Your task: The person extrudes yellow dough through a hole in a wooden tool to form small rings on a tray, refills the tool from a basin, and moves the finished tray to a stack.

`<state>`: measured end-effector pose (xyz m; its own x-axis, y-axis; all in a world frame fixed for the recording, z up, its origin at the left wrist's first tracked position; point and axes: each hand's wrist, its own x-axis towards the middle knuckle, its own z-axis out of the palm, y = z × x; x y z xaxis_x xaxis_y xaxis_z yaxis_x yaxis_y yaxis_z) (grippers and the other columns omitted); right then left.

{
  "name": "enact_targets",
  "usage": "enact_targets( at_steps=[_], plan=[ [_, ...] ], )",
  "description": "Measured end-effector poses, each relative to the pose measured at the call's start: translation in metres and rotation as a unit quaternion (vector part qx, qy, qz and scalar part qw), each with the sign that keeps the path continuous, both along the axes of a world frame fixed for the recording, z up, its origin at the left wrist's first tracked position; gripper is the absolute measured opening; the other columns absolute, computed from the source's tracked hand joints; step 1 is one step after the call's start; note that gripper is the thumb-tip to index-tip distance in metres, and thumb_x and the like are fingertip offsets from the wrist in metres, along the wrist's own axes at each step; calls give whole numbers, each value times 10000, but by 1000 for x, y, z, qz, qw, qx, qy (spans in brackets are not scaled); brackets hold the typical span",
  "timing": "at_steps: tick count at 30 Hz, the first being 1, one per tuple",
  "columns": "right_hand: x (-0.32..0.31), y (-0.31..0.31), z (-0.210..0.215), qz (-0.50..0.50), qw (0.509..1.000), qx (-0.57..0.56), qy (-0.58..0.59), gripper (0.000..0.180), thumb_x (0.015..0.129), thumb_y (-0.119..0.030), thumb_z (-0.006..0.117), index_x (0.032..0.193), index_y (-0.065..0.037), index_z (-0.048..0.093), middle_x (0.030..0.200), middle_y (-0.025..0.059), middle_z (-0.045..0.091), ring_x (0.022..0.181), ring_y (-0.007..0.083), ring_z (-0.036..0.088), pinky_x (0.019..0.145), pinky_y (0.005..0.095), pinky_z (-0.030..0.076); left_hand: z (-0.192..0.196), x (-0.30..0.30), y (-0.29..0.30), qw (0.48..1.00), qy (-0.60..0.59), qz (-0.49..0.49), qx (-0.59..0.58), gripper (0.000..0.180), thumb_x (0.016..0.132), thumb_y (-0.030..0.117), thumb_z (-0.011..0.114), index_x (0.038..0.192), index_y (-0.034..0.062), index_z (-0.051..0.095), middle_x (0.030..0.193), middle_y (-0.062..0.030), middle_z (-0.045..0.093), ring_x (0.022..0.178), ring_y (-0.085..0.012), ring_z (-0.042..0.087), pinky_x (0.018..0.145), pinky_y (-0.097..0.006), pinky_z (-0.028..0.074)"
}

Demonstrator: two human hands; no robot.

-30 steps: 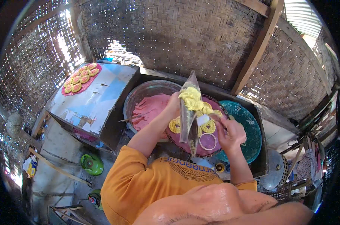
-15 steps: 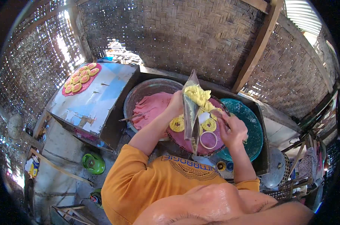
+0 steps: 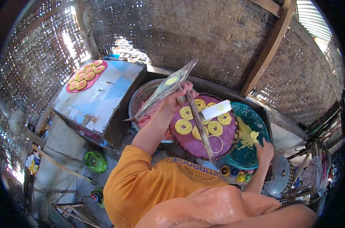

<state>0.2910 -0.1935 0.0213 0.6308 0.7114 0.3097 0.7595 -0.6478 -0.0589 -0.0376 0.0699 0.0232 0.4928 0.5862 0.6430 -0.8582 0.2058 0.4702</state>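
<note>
My left hand (image 3: 184,92) is closed around a hinged wooden press (image 3: 168,85), held tilted with its two arms spread apart. One board has a round patch of yellow dough in it; the other arm (image 3: 199,123) carries a white block (image 3: 216,110). Below lies a round tray covered in purple-pink cloth (image 3: 225,141), with several yellow dough rings (image 3: 183,127) and a thin pale hoop (image 3: 220,143) on it. In the teal basin at right, my right hand (image 3: 264,152) has its fingers apart at the edge of a smeared yellow dough lump (image 3: 249,136).
A basin (image 3: 136,99) with pink cloth stands left of the tray. Farther left, a box-like table (image 3: 115,81) bears a pink round with several yellow rings (image 3: 81,78). Small coloured cups (image 3: 241,177) sit near my body. A green gas cylinder (image 3: 95,161) stands on the floor.
The press has swung open and tilted left, and the dough heaped on it is gone. My right hand has moved from the press down right into the teal basin, where dough now shows.
</note>
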Motion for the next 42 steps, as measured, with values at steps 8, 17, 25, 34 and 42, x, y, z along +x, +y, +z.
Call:
enact_targets(
  at_steps=[8, 17, 25, 34, 42],
  plan=[
    [-183, 44, 32, 322, 194, 91, 922, 1147, 545, -859, 344, 1248, 47, 335, 1166, 183, 503, 879, 245, 556, 714, 358, 459, 32, 59, -34, 969, -168, -130, 124, 250, 744, 182, 670, 869, 72, 483, 890, -46, 452, 834, -234, 571, 938, -460, 402],
    [-141, 47, 47, 416, 344, 240, 807, 862, 692, -531, 641, 1296, -31, 284, 1063, 196, 507, 579, 128, 474, 325, 192, 351, 1, -1, -28, 760, 283, 287, 509, 446, 716, 206, 671, 1125, 75, 550, 1174, -83, 534, 970, -185, 572, 898, -349, 399],
    [-136, 55, 62, 490, 758, 252, 348, 909, 680, -279, 706, 1373, -32, 171, 1185, 193, 420, 1034, 294, 487, 841, 389, 430, 9, 0, -59, 757, 387, 306, 429, 440, 531, 278, 781, 904, 114, 615, 857, -70, 613, 811, -234, 590, 736, -340, 453],
    [-152, 39, 47, 545, 806, 203, 107, 772, 612, -197, 758, 1266, -152, 351, 1178, 245, 379, 933, 418, 522, 691, 421, 501, -15, 18, -67, 649, 491, 317, 487, 689, 431, 433, 791, 993, 94, 582, 965, -105, 585, 918, -283, 544, 817, -386, 409],
    [-143, 54, 30, 505, 837, 114, 175, 840, 620, -333, 748, 1291, -71, 317, 1248, 226, 318, 1042, 385, 475, 855, 428, 430, -37, 32, -65, 659, 493, 326, 465, 354, 605, 388, 684, 820, 113, 623, 788, -140, 614, 740, -316, 596, 624, -396, 477]
  ],
)
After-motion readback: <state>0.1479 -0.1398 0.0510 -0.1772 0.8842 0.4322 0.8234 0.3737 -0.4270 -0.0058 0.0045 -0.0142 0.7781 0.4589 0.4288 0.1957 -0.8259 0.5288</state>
